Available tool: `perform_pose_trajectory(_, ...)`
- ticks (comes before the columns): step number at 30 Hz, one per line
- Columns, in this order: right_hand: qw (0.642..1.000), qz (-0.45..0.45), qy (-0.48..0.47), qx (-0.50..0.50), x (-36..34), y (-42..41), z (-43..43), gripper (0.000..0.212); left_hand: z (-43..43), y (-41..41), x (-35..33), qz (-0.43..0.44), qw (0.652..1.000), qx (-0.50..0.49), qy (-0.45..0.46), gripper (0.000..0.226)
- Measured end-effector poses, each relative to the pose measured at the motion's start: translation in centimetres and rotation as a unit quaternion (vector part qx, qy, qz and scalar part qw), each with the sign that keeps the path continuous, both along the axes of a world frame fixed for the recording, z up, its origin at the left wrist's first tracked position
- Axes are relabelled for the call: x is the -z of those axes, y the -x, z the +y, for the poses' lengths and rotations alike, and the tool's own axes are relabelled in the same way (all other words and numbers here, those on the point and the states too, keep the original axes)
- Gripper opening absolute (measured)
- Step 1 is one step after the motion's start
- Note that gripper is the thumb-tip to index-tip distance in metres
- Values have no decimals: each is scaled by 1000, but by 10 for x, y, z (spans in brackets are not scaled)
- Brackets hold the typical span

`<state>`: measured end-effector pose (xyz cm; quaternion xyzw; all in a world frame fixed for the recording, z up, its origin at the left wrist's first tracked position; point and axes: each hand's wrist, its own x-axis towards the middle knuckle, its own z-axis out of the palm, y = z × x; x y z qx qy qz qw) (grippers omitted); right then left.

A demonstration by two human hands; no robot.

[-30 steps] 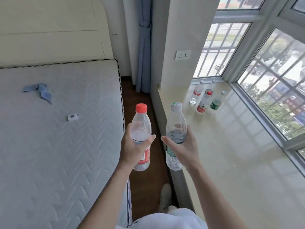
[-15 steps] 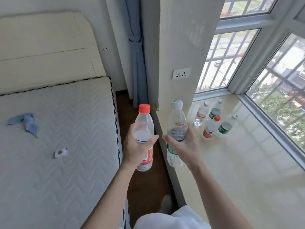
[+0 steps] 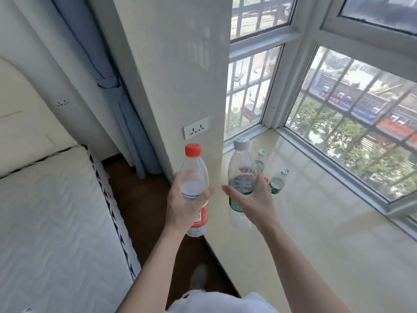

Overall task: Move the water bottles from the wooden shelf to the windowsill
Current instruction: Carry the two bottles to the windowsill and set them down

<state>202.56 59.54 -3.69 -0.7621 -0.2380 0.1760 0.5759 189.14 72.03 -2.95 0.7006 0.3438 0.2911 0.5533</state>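
My left hand (image 3: 183,207) grips a clear bottle with a red cap and red label (image 3: 195,177), held upright over the floor beside the sill's edge. A clear bottle with a pale cap and green label (image 3: 242,175) is in my right hand (image 3: 252,204), upright above the near left part of the cream windowsill (image 3: 327,233). Behind my right hand, several small bottles stand on the sill, among them a green-label bottle (image 3: 278,181) and another green-capped one (image 3: 260,158); the rest are partly hidden. The wooden shelf is out of view.
A white mattress (image 3: 56,222) lies at the left, with a strip of dark floor (image 3: 144,211) between it and the sill. A wall pillar with a socket (image 3: 196,131) and a blue curtain (image 3: 119,105) stand ahead. Barred windows (image 3: 361,123) close the sill's far sides.
The view has moved forward and tilted up toward the window corner. Both hands have carried their bottles closer to the group on the sill; the right bottle now hangs over the sill.
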Motion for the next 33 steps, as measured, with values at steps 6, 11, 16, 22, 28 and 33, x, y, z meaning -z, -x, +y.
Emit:
perform_pose_trajectory(6,990,24,6,136,-3,-36,-10,62,17,-69,4,4,989,140,-47,67)
perform_pose_trajectory(11,966,29,1,258,-3,-48,-38,65,8,-121,5,-11,969,248,-21,61)
perform_pose_trajectory(16,925,44,6,377,13,-33,-75,64,-16,-152,23,17,933,356,51,68)
perform_pose_trajectory(22,868,71,16,491,39,-13,-124,65,-64,-168,51,37,895,436,90,67)
perform_pose_trajectory(28,846,109,29,522,92,-24,-153,66,-85,-198,100,106,867,481,81,59)
perform_pose_trajectory(33,846,150,28,510,161,-51,-165,65,-106,-234,162,147,859,483,86,55)
